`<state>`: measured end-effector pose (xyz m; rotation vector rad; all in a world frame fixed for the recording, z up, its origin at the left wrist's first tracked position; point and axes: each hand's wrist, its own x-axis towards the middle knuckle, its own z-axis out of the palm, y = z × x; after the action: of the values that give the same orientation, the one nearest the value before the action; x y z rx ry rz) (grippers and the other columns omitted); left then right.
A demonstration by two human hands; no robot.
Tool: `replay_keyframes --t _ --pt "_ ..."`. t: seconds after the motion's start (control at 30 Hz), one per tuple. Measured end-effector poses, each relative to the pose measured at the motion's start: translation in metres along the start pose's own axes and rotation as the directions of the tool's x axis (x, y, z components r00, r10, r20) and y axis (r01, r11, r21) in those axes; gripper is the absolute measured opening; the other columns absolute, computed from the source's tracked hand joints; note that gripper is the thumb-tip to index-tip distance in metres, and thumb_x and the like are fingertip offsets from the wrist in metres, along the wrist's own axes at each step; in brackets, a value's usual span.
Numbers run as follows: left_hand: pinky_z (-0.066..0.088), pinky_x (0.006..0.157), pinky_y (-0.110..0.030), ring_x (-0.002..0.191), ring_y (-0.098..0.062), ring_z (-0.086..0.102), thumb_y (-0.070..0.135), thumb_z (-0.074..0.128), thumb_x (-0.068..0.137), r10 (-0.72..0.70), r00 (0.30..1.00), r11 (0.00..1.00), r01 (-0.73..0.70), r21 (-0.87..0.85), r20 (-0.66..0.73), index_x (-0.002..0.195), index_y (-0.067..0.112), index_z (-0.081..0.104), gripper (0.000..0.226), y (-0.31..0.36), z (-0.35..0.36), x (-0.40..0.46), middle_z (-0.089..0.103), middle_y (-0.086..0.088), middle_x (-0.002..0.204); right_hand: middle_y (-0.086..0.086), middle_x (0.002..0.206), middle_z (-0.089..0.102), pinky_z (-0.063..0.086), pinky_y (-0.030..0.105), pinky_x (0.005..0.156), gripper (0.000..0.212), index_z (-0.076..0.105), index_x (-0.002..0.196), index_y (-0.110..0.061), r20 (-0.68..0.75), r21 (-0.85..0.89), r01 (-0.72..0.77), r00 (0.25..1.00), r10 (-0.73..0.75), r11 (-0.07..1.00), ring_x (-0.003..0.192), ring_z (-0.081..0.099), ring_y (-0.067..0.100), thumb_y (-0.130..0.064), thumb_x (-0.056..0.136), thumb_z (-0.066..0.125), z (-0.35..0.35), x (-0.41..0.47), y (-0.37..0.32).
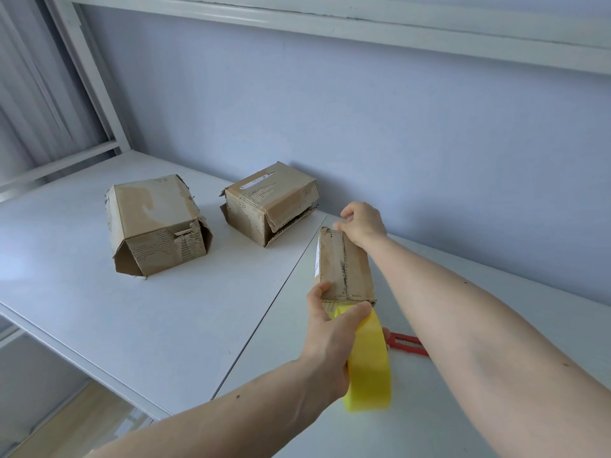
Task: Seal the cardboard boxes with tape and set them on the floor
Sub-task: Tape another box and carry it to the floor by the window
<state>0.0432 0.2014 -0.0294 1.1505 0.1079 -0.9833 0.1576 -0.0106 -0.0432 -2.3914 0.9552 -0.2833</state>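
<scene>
1. Yellow tape roll (368, 365) sits in the left hand (330, 328): fingers (352, 310) curled round it, thumb braced on the near end of the small cardboard box (345, 267).
2. Right hand (363, 224) at the box's far end, fingers pinched at the top edge; presumably on the tape's free end, though no strip is discernible.
3. Judgement: run the tape taut along the centre seam, press it flat, and wrap over both ends before cutting.
4. Box: narrow, worn, seam ragged; it lies on the white bench (132, 312) near the wall.
5. Two larger boxes, one (155, 226) and another (271, 204), sit further left, flaps loose.
6. Red cutter (408, 345) lies just beside the roll.
</scene>
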Motion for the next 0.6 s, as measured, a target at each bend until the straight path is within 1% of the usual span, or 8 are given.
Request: replay_keyframes --t 0.1,0.13,0.2,0.27,0.37,0.5,0.53,0.6 --pt "0.062 0.075 -0.052 0.073 -0.033 0.073 0.005 0.070 0.092 -0.007 1.000 1.000 0.007 0.007 0.001 0.128 0.046 0.038 0.063 0.001 0.001 -0.001 0.065 -0.023 0.118 0.003 0.109 0.069 0.044 0.039 0.093 0.017 0.066 0.104 -0.017 -0.143 -0.139 0.169 0.972 -0.189 0.976 0.108 0.059 0.028 -0.031 0.096 0.063 -0.003 -0.009 -0.004" --pt "0.062 0.075 -0.052 0.072 -0.033 0.073 0.005 0.070 0.092 -0.009 1.000 1.000 0.009 0.009 0.001 0.128 0.045 0.037 0.063 0.002 0.001 -0.001 0.066 -0.024 0.117 0.005 0.101 0.071 0.047 0.039 0.088 0.021 0.065 0.097 -0.015 -0.149 -0.142 0.212 0.961 -0.233 0.967 0.101 0.062 0.031 -0.033 0.101 0.055 -0.006 -0.013 -0.006" --pt "0.062 0.073 -0.050 0.070 -0.033 0.073 0.006 0.070 0.092 -0.015 1.000 1.000 0.015 0.011 0.004 0.129 0.045 0.036 0.063 0.003 0.001 -0.001 0.067 -0.026 0.115 0.009 0.089 0.070 0.047 0.038 0.074 0.038 0.054 0.081 -0.015 -0.093 -0.216 0.269 0.951 -0.294 0.938 0.093 0.062 0.035 -0.039 0.106 0.039 -0.010 -0.023 -0.012" --pt "0.062 0.071 -0.049 0.071 -0.035 0.073 0.006 0.070 0.092 -0.020 1.000 1.000 0.020 0.010 0.009 0.129 0.044 0.035 0.063 0.002 0.000 0.001 0.068 -0.028 0.114 0.014 0.092 0.067 0.041 0.037 0.069 0.043 0.049 0.079 -0.015 -0.011 -0.323 0.312 0.943 -0.333 0.893 0.094 0.062 0.036 -0.041 0.108 0.030 -0.013 -0.032 -0.016" --pt "0.061 0.077 -0.054 0.087 -0.043 0.074 0.008 0.072 0.091 -0.022 1.000 0.999 0.022 0.029 -0.003 0.129 0.044 0.036 0.064 0.000 -0.001 0.003 0.067 -0.030 0.115 0.018 0.106 0.068 0.043 0.040 0.078 0.052 0.061 0.095 -0.013 0.076 -0.375 0.322 0.945 -0.317 0.870 0.104 0.061 0.037 -0.044 0.108 0.022 -0.010 -0.040 -0.017" --pt "0.061 0.074 -0.052 0.076 -0.037 0.073 0.007 0.072 0.091 -0.017 1.000 1.000 0.017 0.013 0.013 0.129 0.044 0.036 0.063 0.001 -0.001 0.003 0.068 -0.029 0.114 0.018 0.109 0.067 0.041 0.041 0.084 0.055 0.049 0.079 -0.017 0.168 -0.375 0.261 0.963 -0.211 0.890 0.109 0.059 0.036 -0.053 0.105 0.016 -0.001 -0.043 -0.013" --pt "0.061 0.074 -0.052 0.077 -0.036 0.073 0.007 0.072 0.091 -0.016 1.000 1.000 0.016 0.013 0.012 0.129 0.044 0.036 0.064 0.001 -0.002 0.003 0.068 -0.029 0.114 0.016 0.114 0.067 0.039 0.043 0.091 0.058 0.051 0.083 -0.017 0.208 -0.386 0.254 0.961 -0.184 0.887 0.114 0.058 0.034 -0.056 0.104 0.014 -0.001 -0.043 -0.013" --pt "0.061 0.075 -0.053 0.081 -0.037 0.072 0.008 0.073 0.091 -0.015 1.000 1.000 0.015 0.014 0.007 0.129 0.044 0.036 0.064 0.002 -0.002 0.003 0.068 -0.028 0.115 0.011 0.131 0.061 0.027 0.050 0.110 0.067 0.058 0.109 -0.018 0.269 -0.419 0.258 0.951 -0.152 0.871 0.132 0.047 0.031 -0.062 0.101 0.008 -0.003 -0.042 -0.015"
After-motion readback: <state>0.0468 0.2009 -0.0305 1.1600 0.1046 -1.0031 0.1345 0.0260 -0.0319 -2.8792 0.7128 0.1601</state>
